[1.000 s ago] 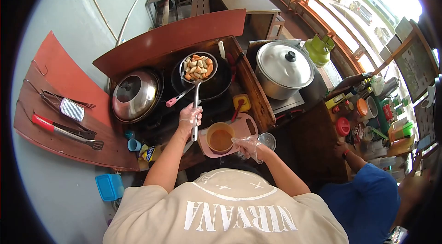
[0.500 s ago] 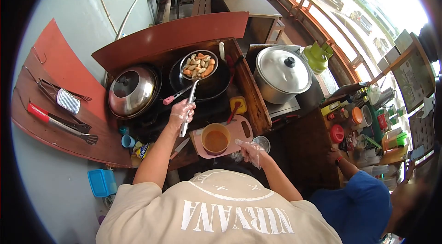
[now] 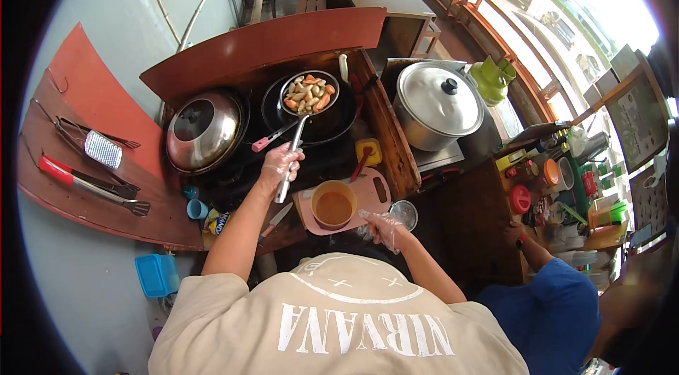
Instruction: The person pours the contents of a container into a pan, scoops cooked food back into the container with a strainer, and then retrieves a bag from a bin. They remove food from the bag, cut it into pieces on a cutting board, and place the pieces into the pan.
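In a clear plastic glove, my left hand (image 3: 281, 166) is closed round the metal handle of a strainer (image 3: 303, 120). The strainer is full of orange and pale food pieces (image 3: 309, 93) and is over the dark wok (image 3: 346, 110). A pink-handled utensil (image 3: 272, 137) lies against the wok's near side. My right hand (image 3: 385, 228), also gloved, has its fingers drawn together beside a round container of brown liquid (image 3: 333, 205); whether it grips anything is hidden. That container stands on a pink cutting board (image 3: 375, 189). A knife (image 3: 276, 223) lies left of the board.
A domed lid (image 3: 204, 133) covers a pan at left. The large lidded pot (image 3: 439, 107) stands at right, with a green gas cylinder (image 3: 492, 81) behind it. A yellow container (image 3: 368, 151) is above the board. Another person (image 3: 544, 290) in blue is close at lower right.
The view has shifted slightly. My left hand still holds the strainer above the wok, and my right hand stays beside the container of liquid.
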Tool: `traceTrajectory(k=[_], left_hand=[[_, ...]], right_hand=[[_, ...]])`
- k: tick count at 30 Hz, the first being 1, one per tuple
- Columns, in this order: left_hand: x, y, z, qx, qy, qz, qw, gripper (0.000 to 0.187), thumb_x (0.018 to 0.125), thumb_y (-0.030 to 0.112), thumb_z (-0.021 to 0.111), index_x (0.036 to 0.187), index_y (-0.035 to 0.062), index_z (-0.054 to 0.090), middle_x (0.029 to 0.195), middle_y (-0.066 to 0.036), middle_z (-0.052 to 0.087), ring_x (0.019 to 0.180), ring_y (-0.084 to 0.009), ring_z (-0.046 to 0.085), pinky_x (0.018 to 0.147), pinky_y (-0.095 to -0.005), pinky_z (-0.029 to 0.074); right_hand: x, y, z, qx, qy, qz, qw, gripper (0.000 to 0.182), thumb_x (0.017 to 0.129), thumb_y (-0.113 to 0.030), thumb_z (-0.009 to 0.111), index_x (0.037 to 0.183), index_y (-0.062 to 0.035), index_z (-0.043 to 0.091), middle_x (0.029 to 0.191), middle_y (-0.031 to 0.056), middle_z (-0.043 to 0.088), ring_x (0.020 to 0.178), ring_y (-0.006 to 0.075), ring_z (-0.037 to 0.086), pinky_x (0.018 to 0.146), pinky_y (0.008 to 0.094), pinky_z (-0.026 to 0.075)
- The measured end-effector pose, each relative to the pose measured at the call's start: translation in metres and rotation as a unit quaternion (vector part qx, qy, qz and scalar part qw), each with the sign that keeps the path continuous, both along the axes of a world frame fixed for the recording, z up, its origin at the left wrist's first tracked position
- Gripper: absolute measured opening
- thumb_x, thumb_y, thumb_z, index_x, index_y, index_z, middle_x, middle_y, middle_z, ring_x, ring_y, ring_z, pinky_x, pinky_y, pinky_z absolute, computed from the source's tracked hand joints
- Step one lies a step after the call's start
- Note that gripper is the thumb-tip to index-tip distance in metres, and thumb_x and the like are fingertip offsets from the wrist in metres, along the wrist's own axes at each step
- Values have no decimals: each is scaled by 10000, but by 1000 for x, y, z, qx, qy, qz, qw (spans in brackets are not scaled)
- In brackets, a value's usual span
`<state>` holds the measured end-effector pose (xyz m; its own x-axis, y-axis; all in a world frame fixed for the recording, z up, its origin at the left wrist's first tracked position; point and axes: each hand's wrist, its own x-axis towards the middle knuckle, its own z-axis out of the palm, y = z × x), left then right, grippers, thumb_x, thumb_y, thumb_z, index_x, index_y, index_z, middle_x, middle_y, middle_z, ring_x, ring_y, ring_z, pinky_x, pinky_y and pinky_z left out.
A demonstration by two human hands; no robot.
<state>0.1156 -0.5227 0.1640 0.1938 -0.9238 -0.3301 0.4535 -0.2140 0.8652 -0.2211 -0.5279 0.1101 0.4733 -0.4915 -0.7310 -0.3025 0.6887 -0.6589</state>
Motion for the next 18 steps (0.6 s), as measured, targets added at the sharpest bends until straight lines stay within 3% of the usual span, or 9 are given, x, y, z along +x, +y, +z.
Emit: traceTrajectory(k=[4,6,7,9,10,12,15,16,18], left_hand=[[2,2,1,9,-41,-13,999,152,927,55,564,1078,35,559,793,-34,562,508,-53,457,367,-219,385],[4,0,0,9,-42,-13,999,166,929,55,562,1095,35,559,794,-35,561,510,-53,459,366,-220,386],[4,-1,-2,6,-43,-10,999,181,931,56,561,1111,36,559,795,-35,560,511,-54,461,366,-220,388],[4,1,0,-1,-28,-11,1000,202,931,50,564,1132,43,557,786,-34,557,509,-53,464,359,-223,384],[2,5,0,2,-43,8,999,213,930,45,563,1143,43,555,789,-35,559,506,-54,464,357,-224,385],[3,11,-7,3,-63,26,998,233,928,44,567,1161,47,558,799,-38,565,495,-59,461,356,-225,391],[21,6,-15,16,-91,-12,996,243,926,50,573,1169,43,565,804,-40,569,495,-60,462,359,-225,399],[26,3,-16,16,-79,-16,997,240,925,62,584,1164,41,570,804,-40,568,497,-59,465,358,-224,400],[21,7,-10,13,-81,-13,997,250,925,67,588,1172,38,568,804,-40,569,498,-61,470,355,-224,399]], right_hand=[[2,-3,-12,-25,24,18,999,460,888,-453,684,692,-46,600,603,30,498,515,131,448,468,282,375],[3,-3,-21,-47,12,44,998,386,884,-391,696,853,-8,666,669,32,544,544,128,490,496,286,447],[5,-4,-27,-45,12,42,998,386,884,-391,696,853,-8,666,669,32,544,544,128,490,496,286,447],[18,-6,-27,-66,104,65,990,342,877,-300,696,1009,15,683,733,36,587,590,136,548,541,295,502],[22,-7,-29,-63,103,61,991,342,877,-300,696,1009,15,683,733,36,587,590,136,548,541,295,502],[29,-8,-37,-71,96,111,987,472,858,-272,718,1227,0,605,792,57,612,678,146,598,608,294,537],[34,-4,-48,-83,101,129,983,558,842,-271,735,1291,3,550,869,72,622,742,176,617,679,295,557],[32,-5,-70,-38,50,120,991,710,834,-302,750,1396,-3,436,1074,114,616,951,220,619,825,357,550],[31,0,-84,11,-10,94,995,751,835,-313,751,1428,-19,396,1160,124,590,1046,244,587,894,396,517]])
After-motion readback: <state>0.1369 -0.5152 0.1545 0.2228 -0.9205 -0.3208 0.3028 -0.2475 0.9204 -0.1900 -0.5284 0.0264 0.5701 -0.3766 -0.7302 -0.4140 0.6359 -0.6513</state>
